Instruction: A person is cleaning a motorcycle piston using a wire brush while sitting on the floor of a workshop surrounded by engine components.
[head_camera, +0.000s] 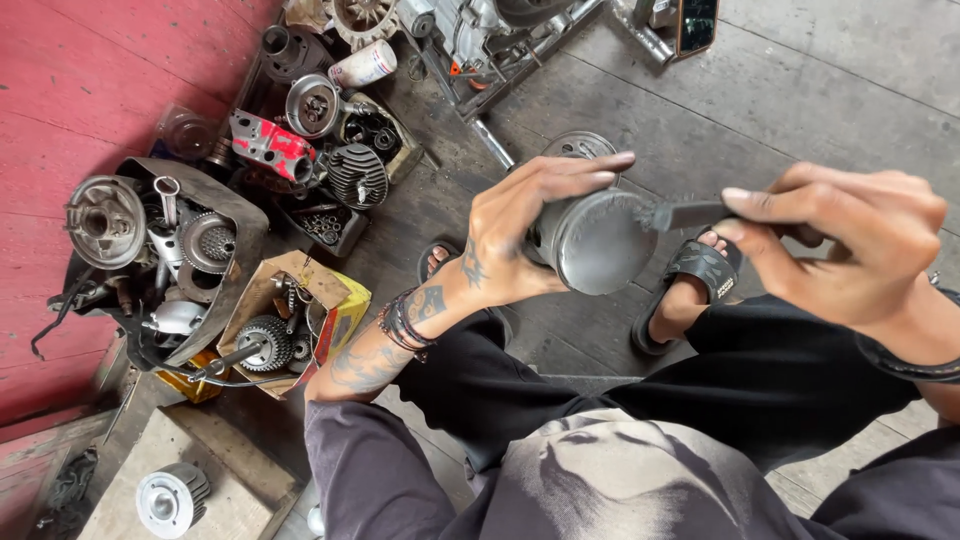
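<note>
a: what's the left hand (510, 235) doing?

b: it's wrapped round a piston (590, 240), fingers over the top and thumb below, holding it up over the lap with the flat crown facing the camera.

a: and the right hand (850, 240)?

b: pinched shut on a small brush (680, 213). the bristle end touches the upper right edge of the crown.

a: how far along does the cleaning look?

b: i'd judge it midway. the crown reads as dull even grey, with darker grime near the rim where the brush sits. the skirt is mostly hidden by the fingers, so i can't tell its state.

a: what's around them?

b: below, black trousers and sandalled feet (690, 280) on a wooden floor (800, 90). further left, a cardboard box (300, 320) with gears, a dark tub (230, 250) of engine parts, a finned cylinder (357, 175) and a red cover (268, 145) by the red wall (80, 90). a small round part (170, 497) sits on a board at lower left, and an engine frame (490, 40) lies at the top.
</note>
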